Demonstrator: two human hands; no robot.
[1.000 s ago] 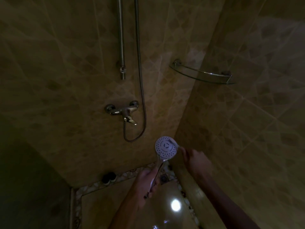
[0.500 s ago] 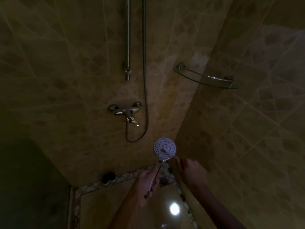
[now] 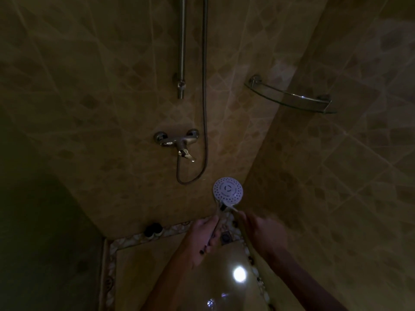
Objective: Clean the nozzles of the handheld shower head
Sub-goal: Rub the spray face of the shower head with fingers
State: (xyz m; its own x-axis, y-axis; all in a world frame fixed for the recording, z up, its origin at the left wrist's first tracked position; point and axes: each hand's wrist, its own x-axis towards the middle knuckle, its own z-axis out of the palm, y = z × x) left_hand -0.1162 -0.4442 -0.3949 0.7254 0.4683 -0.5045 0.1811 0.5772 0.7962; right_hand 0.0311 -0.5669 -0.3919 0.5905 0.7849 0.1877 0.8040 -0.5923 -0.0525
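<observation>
The handheld shower head [image 3: 228,190] faces me in the dim stall, its round white face dotted with nozzles. My left hand [image 3: 202,236] grips its chrome handle [image 3: 216,221] from below. My right hand [image 3: 262,230], blurred, sits just right of and below the head. It holds a thin pale tool [image 3: 232,207] whose tip touches the lower rim of the face near the neck. What kind of tool it is cannot be made out.
The hose [image 3: 204,108] loops down the tiled wall to the mixer tap [image 3: 177,140], beside the riser rail [image 3: 182,52]. A glass corner shelf [image 3: 292,101] juts out at upper right. Two dark objects [image 3: 153,229] and a floor drain [image 3: 225,237] lie below.
My right hand has dropped from the right edge of the shower head to below it, and the tool's tip has moved down to the lower rim. The left hand keeps its hold.
</observation>
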